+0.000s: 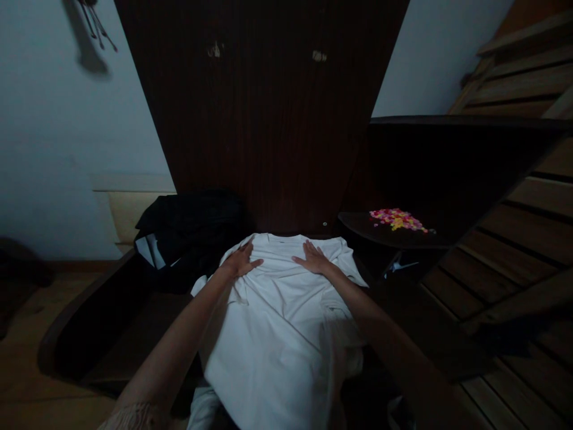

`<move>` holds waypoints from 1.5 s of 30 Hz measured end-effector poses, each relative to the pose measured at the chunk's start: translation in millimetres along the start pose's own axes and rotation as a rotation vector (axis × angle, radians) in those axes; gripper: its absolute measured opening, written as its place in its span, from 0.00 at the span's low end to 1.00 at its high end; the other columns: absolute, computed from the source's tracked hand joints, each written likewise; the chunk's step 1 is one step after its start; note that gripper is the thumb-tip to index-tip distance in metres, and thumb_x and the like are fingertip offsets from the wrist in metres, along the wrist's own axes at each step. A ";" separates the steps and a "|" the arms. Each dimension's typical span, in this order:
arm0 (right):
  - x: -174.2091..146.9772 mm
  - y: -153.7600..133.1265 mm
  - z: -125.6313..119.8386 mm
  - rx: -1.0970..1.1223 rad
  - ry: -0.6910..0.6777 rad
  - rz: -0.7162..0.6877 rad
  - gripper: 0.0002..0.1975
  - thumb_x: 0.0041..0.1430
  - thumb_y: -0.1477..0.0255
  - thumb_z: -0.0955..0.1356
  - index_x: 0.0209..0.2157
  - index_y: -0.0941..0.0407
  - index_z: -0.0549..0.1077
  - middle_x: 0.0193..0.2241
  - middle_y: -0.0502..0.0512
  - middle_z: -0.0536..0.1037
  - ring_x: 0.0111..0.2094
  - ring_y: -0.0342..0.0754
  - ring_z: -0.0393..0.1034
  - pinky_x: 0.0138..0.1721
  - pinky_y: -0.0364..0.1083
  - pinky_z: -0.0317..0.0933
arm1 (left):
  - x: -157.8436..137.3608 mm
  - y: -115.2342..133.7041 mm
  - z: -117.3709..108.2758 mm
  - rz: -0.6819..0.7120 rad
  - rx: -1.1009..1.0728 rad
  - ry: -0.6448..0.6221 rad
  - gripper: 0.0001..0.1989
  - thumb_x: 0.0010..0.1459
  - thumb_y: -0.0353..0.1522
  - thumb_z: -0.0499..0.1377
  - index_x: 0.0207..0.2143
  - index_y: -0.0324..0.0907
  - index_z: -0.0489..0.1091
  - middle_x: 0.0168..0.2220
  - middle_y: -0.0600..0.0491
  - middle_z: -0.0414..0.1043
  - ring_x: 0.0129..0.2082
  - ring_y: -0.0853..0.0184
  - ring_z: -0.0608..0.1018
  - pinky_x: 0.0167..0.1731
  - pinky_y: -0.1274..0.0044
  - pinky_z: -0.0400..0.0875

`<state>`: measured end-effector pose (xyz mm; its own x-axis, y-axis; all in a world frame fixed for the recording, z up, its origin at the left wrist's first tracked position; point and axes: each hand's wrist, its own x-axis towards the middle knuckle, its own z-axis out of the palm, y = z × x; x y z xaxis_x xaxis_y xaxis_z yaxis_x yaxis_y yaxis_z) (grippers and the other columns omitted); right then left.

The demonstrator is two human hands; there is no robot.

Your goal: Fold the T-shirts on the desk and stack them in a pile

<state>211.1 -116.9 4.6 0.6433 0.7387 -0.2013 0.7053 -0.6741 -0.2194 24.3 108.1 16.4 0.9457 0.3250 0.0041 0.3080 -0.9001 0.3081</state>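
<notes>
A white T-shirt (277, 322) lies spread over a dark wooden surface, its collar at the far end and its hem hanging toward me. My left hand (240, 260) rests on its left shoulder area, palm down with the fingers stretched out. Across from it, my right hand (313, 258) is pressed on the right shoulder area, fingers spread. Soft creases run through the cloth between and below both hands. More light fabric (203, 409) shows under the near edge of the shirt, partly hidden.
Dark folded clothing (192, 233) is heaped to the left. A tall dark wood panel (268, 119) stands behind. Small pink and yellow pieces (398, 219) lie on a dark rounded shelf (380, 236) at the right. Wooden slats (528, 215) rise at the far right.
</notes>
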 end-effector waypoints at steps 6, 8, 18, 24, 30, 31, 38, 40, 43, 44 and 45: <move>2.1 -11.3 8.4 0.007 0.037 0.005 0.52 0.58 0.40 0.49 0.68 0.68 0.38 0.70 0.64 0.33 0.70 0.53 0.24 0.67 0.52 0.26 | 7.8 -8.1 -6.8 -0.058 0.019 -0.030 0.40 0.59 0.50 0.52 0.64 0.32 0.52 0.66 0.36 0.53 0.65 0.51 0.60 0.61 0.68 0.55; 3.5 -6.2 6.7 0.008 0.031 0.014 0.53 0.57 0.39 0.50 0.69 0.67 0.38 0.70 0.63 0.33 0.70 0.54 0.25 0.67 0.52 0.27 | 9.2 -3.6 -6.8 -0.080 0.026 -0.063 0.41 0.59 0.49 0.51 0.65 0.30 0.51 0.67 0.34 0.50 0.65 0.51 0.59 0.61 0.67 0.54; 21.0 37.8 -24.3 -0.002 -0.141 0.054 0.61 0.49 0.36 0.60 0.69 0.66 0.39 0.69 0.65 0.34 0.70 0.55 0.31 0.67 0.47 0.34 | -22.7 35.6 -10.1 0.107 0.258 -0.102 0.31 0.57 0.49 0.53 0.59 0.42 0.65 0.63 0.41 0.61 0.62 0.46 0.64 0.56 0.57 0.60; 22.8 40.7 -28.8 -0.081 -0.132 0.090 0.52 0.57 0.44 0.62 0.68 0.67 0.42 0.69 0.67 0.37 0.69 0.56 0.33 0.66 0.48 0.36 | -56.4 32.3 -25.2 0.144 0.372 -0.003 0.18 0.54 0.38 0.58 0.42 0.36 0.75 0.46 0.38 0.75 0.52 0.49 0.72 0.55 0.62 0.61; 12.1 21.9 -25.4 -0.230 0.057 0.042 0.37 0.61 0.54 0.64 0.64 0.64 0.58 0.67 0.70 0.50 0.68 0.64 0.40 0.65 0.55 0.41 | -76.2 4.3 -45.8 0.194 0.460 0.119 0.16 0.48 0.30 0.60 0.42 0.39 0.75 0.49 0.40 0.72 0.51 0.51 0.70 0.49 0.63 0.64; 9.0 16.6 -25.8 -0.254 0.089 0.025 0.34 0.61 0.57 0.65 0.63 0.63 0.61 0.66 0.70 0.53 0.67 0.65 0.42 0.64 0.56 0.42 | -76.2 0.5 -50.1 0.200 0.450 0.108 0.14 0.49 0.29 0.59 0.40 0.40 0.75 0.47 0.41 0.73 0.49 0.53 0.71 0.48 0.65 0.65; -5.6 -34.8 -23.6 -0.180 0.279 -0.297 0.19 0.56 0.79 0.66 0.50 0.60 0.74 0.54 0.65 0.72 0.57 0.55 0.64 0.58 0.49 0.54 | -60.8 -13.4 -73.2 0.267 0.313 -0.016 0.09 0.52 0.24 0.54 0.29 0.40 0.75 0.38 0.48 0.74 0.34 0.67 0.76 0.36 0.78 0.68; -7.8 -54.4 -18.8 -0.024 0.294 -0.421 0.17 0.57 0.78 0.65 0.48 0.59 0.76 0.49 0.62 0.77 0.51 0.52 0.68 0.54 0.48 0.57 | -53.8 -16.0 -79.0 0.259 0.260 -0.024 0.10 0.49 0.23 0.54 0.28 0.39 0.75 0.34 0.50 0.75 0.32 0.69 0.76 0.34 0.80 0.68; -13.8 -87.4 -7.1 0.267 0.255 -0.561 0.11 0.58 0.74 0.67 0.41 0.59 0.78 0.39 0.58 0.79 0.41 0.49 0.72 0.47 0.46 0.62 | -44.6 -20.3 -86.3 0.181 0.074 0.030 0.11 0.46 0.24 0.54 0.30 0.40 0.76 0.31 0.53 0.77 0.32 0.68 0.77 0.34 0.80 0.68; -16.6 -98.7 -2.1 0.382 0.213 -0.577 0.10 0.58 0.72 0.67 0.39 0.59 0.78 0.37 0.57 0.79 0.37 0.47 0.72 0.43 0.45 0.63 | -42.2 -21.6 -87.8 0.141 -0.010 0.068 0.11 0.46 0.26 0.55 0.30 0.41 0.76 0.30 0.53 0.77 0.31 0.67 0.77 0.34 0.79 0.68; -19.6 -109.9 3.3 0.504 0.161 -0.584 0.10 0.59 0.69 0.67 0.38 0.59 0.78 0.34 0.55 0.79 0.35 0.46 0.72 0.40 0.44 0.64 | -40.0 -22.8 -88.5 0.100 -0.094 0.111 0.11 0.46 0.28 0.56 0.31 0.41 0.76 0.30 0.54 0.77 0.31 0.67 0.77 0.33 0.79 0.68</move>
<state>120.0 -57.3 29.6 0.2727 0.9385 0.2118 0.7468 -0.0677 -0.6616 -29.8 141.3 93.5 0.9523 0.2700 0.1422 0.1973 -0.9002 0.3882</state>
